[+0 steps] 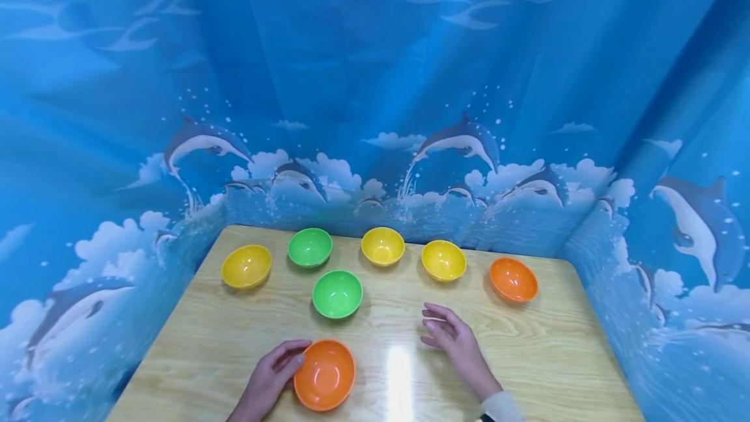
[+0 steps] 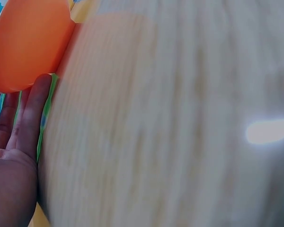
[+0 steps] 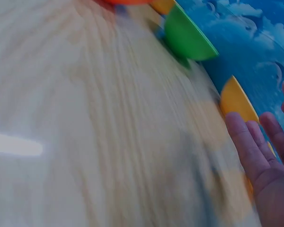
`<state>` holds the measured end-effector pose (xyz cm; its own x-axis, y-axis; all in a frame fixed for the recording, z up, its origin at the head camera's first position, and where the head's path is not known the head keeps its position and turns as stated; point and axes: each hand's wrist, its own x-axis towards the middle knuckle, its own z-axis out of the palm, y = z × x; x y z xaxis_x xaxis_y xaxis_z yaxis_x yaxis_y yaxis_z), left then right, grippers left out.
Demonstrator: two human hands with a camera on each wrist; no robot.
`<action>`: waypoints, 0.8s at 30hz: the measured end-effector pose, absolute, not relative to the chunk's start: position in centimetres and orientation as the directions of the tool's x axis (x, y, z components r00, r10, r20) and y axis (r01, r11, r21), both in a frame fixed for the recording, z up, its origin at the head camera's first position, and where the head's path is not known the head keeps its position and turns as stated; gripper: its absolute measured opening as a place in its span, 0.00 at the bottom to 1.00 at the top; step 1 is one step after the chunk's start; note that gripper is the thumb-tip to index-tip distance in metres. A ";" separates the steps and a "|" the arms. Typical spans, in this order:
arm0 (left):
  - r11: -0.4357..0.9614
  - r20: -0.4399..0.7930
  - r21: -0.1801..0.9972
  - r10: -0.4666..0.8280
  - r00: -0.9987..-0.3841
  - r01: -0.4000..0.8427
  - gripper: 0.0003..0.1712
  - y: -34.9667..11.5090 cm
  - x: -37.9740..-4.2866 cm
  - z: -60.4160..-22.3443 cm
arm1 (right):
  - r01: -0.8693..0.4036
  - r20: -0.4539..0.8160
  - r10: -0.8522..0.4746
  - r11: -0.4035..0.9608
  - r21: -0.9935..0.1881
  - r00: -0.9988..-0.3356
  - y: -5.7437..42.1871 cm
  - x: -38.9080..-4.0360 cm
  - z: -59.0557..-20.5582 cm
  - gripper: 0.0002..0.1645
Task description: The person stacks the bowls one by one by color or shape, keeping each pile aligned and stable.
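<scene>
My left hand is at the left side of an orange bowl near the front of the table, its thumb tip at the rim and its fingers along the outer side. In the left wrist view the long fingers reach up to this orange bowl, which hides some fingertips. My right hand hovers over the table right of the middle, fingers loosely extended and spread, holding nothing. A green bowl sits just behind the orange one. In the right wrist view a green bowl and a yellow bowl lie beyond the fingers.
Along the back of the wooden table stand a yellow bowl, another green bowl, two more yellow bowls and a second orange bowl. A blue dolphin-print curtain borders the back and sides.
</scene>
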<state>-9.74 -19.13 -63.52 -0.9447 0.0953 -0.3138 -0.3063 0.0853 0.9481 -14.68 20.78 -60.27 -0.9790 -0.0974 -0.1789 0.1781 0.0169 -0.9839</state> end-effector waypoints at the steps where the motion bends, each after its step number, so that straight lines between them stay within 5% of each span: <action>1: 0.084 -0.316 0.948 0.095 -0.944 -0.308 0.32 -19.1 -9.7 -63.5 | 0.186 -0.187 -0.077 0.026 -0.982 -0.979 21.4 -14.9 -60.1 0.31; 24: 0.092 -0.315 0.947 0.087 -0.945 -0.308 0.30 -19.1 -9.8 -63.5 | 0.119 -0.098 0.095 0.243 -0.963 -0.991 32.5 -18.2 -57.1 0.36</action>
